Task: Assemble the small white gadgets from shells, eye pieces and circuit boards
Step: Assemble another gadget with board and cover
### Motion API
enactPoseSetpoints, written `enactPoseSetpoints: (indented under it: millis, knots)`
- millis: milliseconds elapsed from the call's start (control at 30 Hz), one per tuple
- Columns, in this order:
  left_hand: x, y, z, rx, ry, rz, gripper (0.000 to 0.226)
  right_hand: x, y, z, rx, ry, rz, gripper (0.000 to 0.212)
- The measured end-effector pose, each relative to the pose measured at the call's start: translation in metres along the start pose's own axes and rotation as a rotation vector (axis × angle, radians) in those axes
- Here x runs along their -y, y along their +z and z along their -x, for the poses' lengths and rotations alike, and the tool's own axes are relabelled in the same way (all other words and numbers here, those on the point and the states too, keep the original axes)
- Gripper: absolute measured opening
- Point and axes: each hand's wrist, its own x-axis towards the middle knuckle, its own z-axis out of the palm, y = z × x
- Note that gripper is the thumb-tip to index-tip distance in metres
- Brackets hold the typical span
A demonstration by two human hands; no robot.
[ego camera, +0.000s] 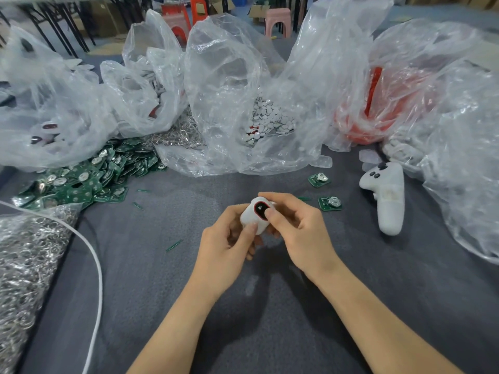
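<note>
A grey cloth-covered table [162, 292] carries crumpled clear plastic bags [224, 76] along its far edge. A heap of metal rings [27, 265] lies at the near left edge, and a pile of green circuit boards [81, 179] sits farther back on the left. A white controller [388, 195] lies toward the right edge. At the table's middle, the left hand [226, 247] and right hand [299, 228] are together, both gripping a white gadget [249, 215]. The right thumb presses its red-rimmed black eye piece [260, 207]. Two loose boards [330, 203] lie just right of the hands.
</note>
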Motion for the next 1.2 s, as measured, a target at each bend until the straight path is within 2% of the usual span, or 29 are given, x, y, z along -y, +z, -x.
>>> enactPoseSetpoints:
  millis: [233,400,567,733,833,1200]
  knots:
    - [-0.001,0.001,0.001,0.037,-0.019,0.03,0.015,0.0,0.003,0.005,0.052,-0.009,0.224,0.019]
    - [-0.004,0.0,0.001,0.059,-0.006,0.047,0.019,0.0,0.004,0.007,0.07,-0.018,0.172,0.018]
    - [-0.004,0.0,0.003,0.096,0.032,-0.062,0.023,-0.002,0.004,0.007,0.028,-0.031,0.17,0.013]
    - [-0.002,0.001,0.004,0.105,0.052,-0.147,0.024,-0.005,0.005,0.008,-0.042,-0.086,0.276,0.01]
    - [-0.001,0.002,0.003,0.103,0.059,-0.126,0.023,-0.004,0.007,0.008,-0.065,-0.114,0.324,0.009]
    - [-0.002,0.001,0.002,0.085,0.023,0.01,0.024,0.0,0.007,0.01,-0.008,-0.093,0.228,0.013]
